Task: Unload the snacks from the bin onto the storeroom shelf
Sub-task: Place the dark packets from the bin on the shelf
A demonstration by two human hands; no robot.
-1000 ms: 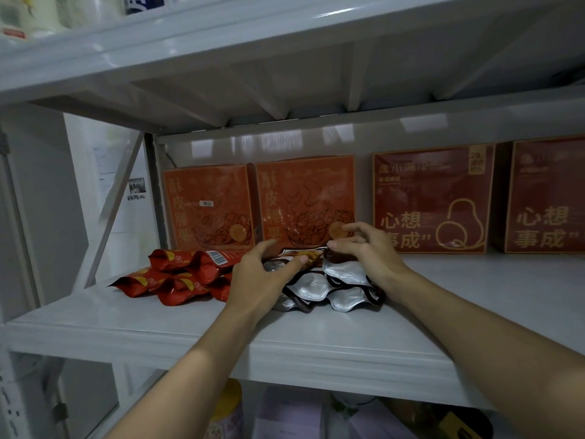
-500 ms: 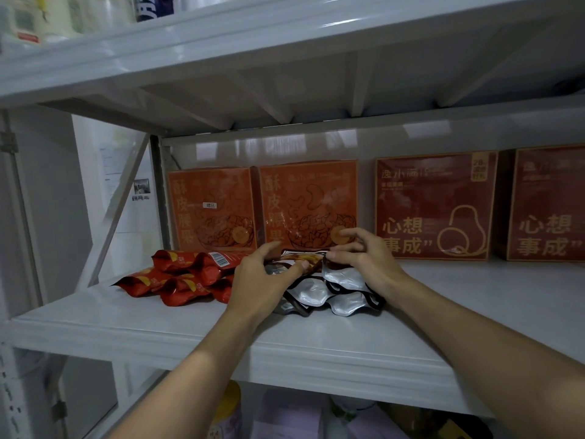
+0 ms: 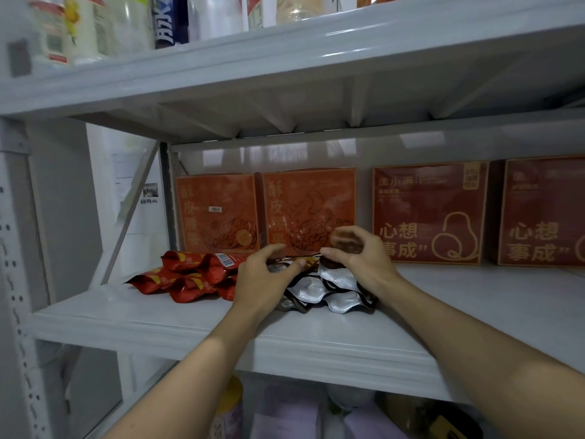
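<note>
On shelf [image 3: 316,337], silver pouches [image 3: 337,282] stacked just in front of orange box [image 3: 308,210]. left hand [image 3: 264,280] curls round stack; right hand [image 3: 359,264] pinches top pouch, grip blurred. Square edges, press flat, release gently: slick foil likely slides toward red packets [image 3: 190,274] left of orange box.

Back row, as you face it: two orange boxes [image 3: 218,213] upright side by side, two dark red boxes [image 3: 430,213] to their right. Bottles [image 3: 164,20] stand overhead. Papers [image 3: 126,172] hang on the left wall.
</note>
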